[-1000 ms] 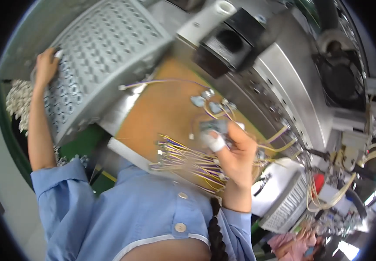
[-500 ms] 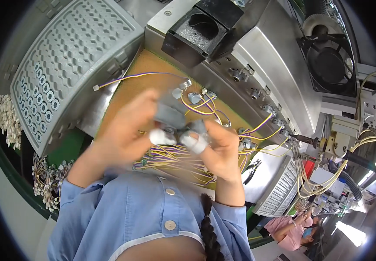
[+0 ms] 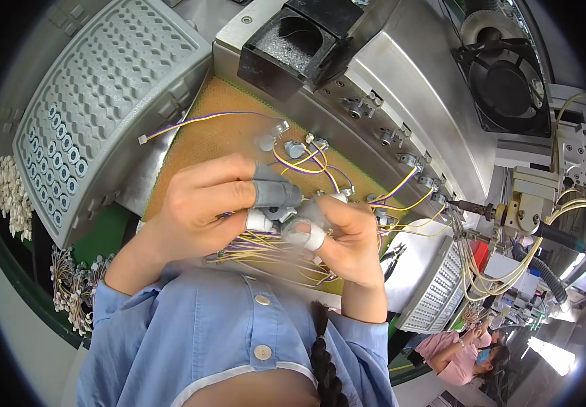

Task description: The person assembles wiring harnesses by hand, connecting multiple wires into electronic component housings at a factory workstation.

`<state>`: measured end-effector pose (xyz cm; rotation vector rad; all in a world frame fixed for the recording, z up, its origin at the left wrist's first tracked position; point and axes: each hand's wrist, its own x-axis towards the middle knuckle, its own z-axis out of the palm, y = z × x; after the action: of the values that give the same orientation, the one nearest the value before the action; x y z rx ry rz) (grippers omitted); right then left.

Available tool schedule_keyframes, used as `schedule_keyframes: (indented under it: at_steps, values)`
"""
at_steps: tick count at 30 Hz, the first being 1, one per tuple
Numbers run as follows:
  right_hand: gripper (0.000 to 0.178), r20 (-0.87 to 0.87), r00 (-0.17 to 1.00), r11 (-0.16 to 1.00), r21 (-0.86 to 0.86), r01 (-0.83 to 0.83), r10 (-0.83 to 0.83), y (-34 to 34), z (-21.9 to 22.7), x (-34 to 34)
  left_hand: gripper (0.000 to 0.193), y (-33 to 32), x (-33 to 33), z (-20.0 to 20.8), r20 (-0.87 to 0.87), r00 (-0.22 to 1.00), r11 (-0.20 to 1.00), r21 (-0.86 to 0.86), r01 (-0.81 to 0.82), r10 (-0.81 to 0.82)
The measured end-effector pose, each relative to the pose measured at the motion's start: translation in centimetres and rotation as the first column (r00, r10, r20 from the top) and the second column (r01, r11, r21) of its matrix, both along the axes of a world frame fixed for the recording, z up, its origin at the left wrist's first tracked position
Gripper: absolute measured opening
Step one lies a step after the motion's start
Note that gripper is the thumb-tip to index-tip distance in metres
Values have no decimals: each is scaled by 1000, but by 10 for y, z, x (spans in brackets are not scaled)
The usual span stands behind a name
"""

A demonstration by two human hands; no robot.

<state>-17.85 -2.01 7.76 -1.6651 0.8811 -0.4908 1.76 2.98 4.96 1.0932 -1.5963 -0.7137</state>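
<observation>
My left hand (image 3: 211,203), with grey covers on its fingertips and white tape on the thumb, is closed over the brown mat (image 3: 228,102). Between its thumb and fingers is a small silvery metal part (image 3: 281,214), mostly hidden. My right hand (image 3: 347,237) is pinched close beside it, thumb and fingertips wrapped too; what it holds, if anything, is covered and smeared. Under both hands lies a bundle of yellow and purple wires (image 3: 266,254). Beyond the fingers rest small round metal parts (image 3: 296,149) with wires attached.
A grey dimpled tray (image 3: 116,81), partly filled with ring-shaped parts, stands at left. A metal fixture (image 3: 408,102) with clamped wired parts runs along the right, near a soldering iron (image 3: 473,209). Pliers (image 3: 393,261) lie at right. A black box (image 3: 289,47) stands at the back.
My left fingers have drawn lower and closed around the small metal part, which now shows. My right hand stays beside it, still pinched. The whole view has shifted slightly.
</observation>
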Motion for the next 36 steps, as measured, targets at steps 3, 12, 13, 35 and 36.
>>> schedule_keyframes:
  at_steps: [3, 12, 13, 35, 36]
  values:
    - [24, -47, 992, 976, 190, -104, 115, -5, 8, -8, 25, -3, 4, 2, 14, 992, 992, 18, 125, -125]
    - [14, 91, 980, 887, 418, -198, 176, -33, -2, -15, 23, -10, -12, 15, 243, 970, 982, -188, 39, 8]
    - [12, 213, 963, 805, 536, -255, 163, -34, -6, -14, 23, -15, -9, 22, 250, 967, 986, -149, 80, -41]
    - [24, 289, 813, 744, 624, 240, -504, -20, -18, 9, 15, 17, 35, -46, 285, 955, 953, 303, -8, -82]
    - [30, 229, 792, 724, 598, 344, -566, -20, -16, 14, 15, 10, 27, -33, 291, 955, 952, 305, -35, -58]
